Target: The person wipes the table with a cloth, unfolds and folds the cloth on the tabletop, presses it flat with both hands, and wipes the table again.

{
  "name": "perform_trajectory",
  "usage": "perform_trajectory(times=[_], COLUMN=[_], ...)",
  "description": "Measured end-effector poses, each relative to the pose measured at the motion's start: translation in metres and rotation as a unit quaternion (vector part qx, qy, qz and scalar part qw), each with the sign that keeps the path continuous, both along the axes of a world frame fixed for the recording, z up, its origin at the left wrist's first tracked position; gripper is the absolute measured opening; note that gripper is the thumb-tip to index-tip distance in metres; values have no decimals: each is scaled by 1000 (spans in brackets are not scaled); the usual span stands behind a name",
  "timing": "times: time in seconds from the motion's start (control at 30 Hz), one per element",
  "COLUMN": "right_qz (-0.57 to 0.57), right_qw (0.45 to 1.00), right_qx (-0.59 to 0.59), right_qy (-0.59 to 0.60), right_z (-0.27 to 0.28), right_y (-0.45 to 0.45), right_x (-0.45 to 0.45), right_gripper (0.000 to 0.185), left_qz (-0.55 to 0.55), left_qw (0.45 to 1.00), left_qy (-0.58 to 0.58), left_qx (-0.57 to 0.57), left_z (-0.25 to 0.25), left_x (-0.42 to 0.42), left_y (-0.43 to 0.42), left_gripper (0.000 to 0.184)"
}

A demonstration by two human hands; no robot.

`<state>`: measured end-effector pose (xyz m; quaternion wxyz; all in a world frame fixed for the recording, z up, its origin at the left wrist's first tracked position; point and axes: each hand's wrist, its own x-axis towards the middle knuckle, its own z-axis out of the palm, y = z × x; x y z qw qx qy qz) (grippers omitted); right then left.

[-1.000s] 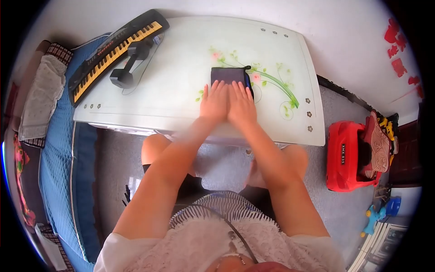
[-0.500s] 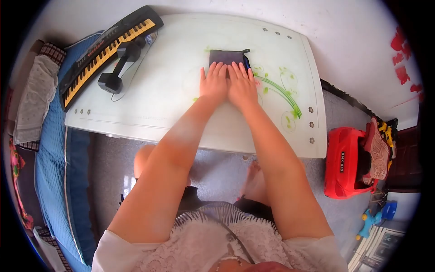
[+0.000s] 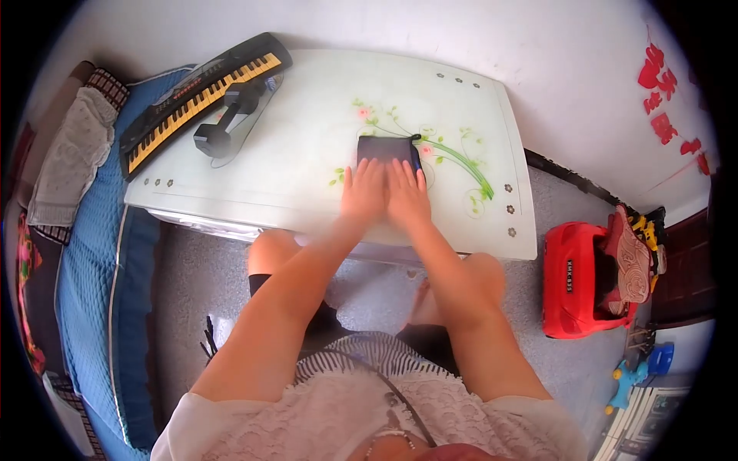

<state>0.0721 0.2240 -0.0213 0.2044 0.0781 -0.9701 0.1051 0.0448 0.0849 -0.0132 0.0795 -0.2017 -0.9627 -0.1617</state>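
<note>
A dark, flat rectangular pouch or folded cloth lies on the white table, with a small loop at its far right corner and a blue strip along its right side. I cannot tell exactly which kind it is. My left hand rests palm down on its near left part, fingers stretched out. Beside it, my right hand lies flat on the near right part, fingers also extended. The two hands are close together, thumbs side by side, and cover the item's near edge.
The white table has a printed flower pattern. A keyboard and a dark dumbbell lie at its left. Left of the table is a blue-covered bed; a red toy car stands on the floor at right.
Both hands and the dark item have slid across the table towards me, uncovering printed flowers behind them. The camera view has shifted, so my knees show more.
</note>
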Motion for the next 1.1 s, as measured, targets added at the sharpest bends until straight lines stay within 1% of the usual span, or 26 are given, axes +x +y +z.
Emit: perform_trajectory(times=[0.13, 0.23, 0.3, 0.33, 0.4, 0.57, 0.6, 0.67, 0.7, 0.77, 0.87, 0.9, 0.97, 1.0, 1.07, 1.1], right_qz=[5, 4, 8, -3, -26, -23, -21, -15, -11, -12, -3, 3, 9, 13, -24, -44], right_qw=[1000, 1000, 1000, 1000, 997, 999, 999, 1000, 999, 999, 998, 998, 1000, 998, 995, 989], right_qx=[-3, -10, -20, -11, 8, 7, 10, -12, -22, -27, -11, -3, -9, -12, -96, -139], right_qy=[12, 3, 3, -22, -74, -49, -40, 14, 41, 45, 56, 59, -27, -67, -27, -10], right_z=[-1, 3, 9, 9, 9, 7, 8, 8, 7, 6, -3, 1, 11, 17, 20, 19], right_y=[-8, -14, -18, -18, -19, -13, -12, -12, -10, -6, 4, 6, 12, 16, 31, 39], right_x=[39, 70, 86, 89, 93, 82, 79, 70, 63, 47, 24, 21, 16, 13, 7, 8], right_gripper=[53, 52, 52, 54, 61, 62, 62, 52, 48, 48, 49, 49, 51, 52, 55, 57], left_qz=[-20, -39, -48, -52, -66, -84, -84, -84, -88, -94, -93, -93, -91, -73, -34, 10], left_qw=[999, 999, 999, 998, 997, 993, 994, 995, 995, 993, 994, 994, 991, 993, 983, 983], left_qy=[-8, 15, 0, -8, 22, 65, 57, 41, 52, 75, 47, 63, 96, 56, -21, -26], left_qx=[32, -30, -22, -18, -32, -45, -37, -22, -10, 15, 9, 15, 25, 76, 177, 181], left_z=[6, 16, 28, 32, 34, 16, 16, 15, 11, 3, 11, 5, -6, -4, 1, 5], left_x=[39, 68, 82, 86, 86, 67, 62, 50, 43, 28, 11, 6, 1, 1, -1, -4], left_y=[-10, -16, -17, -17, -18, -10, -8, -5, -4, -1, 6, 6, 6, 3, -4, -8], left_gripper=[53, 53, 53, 52, 49, 47, 47, 47, 47, 46, 46, 46, 47, 49, 54, 57])
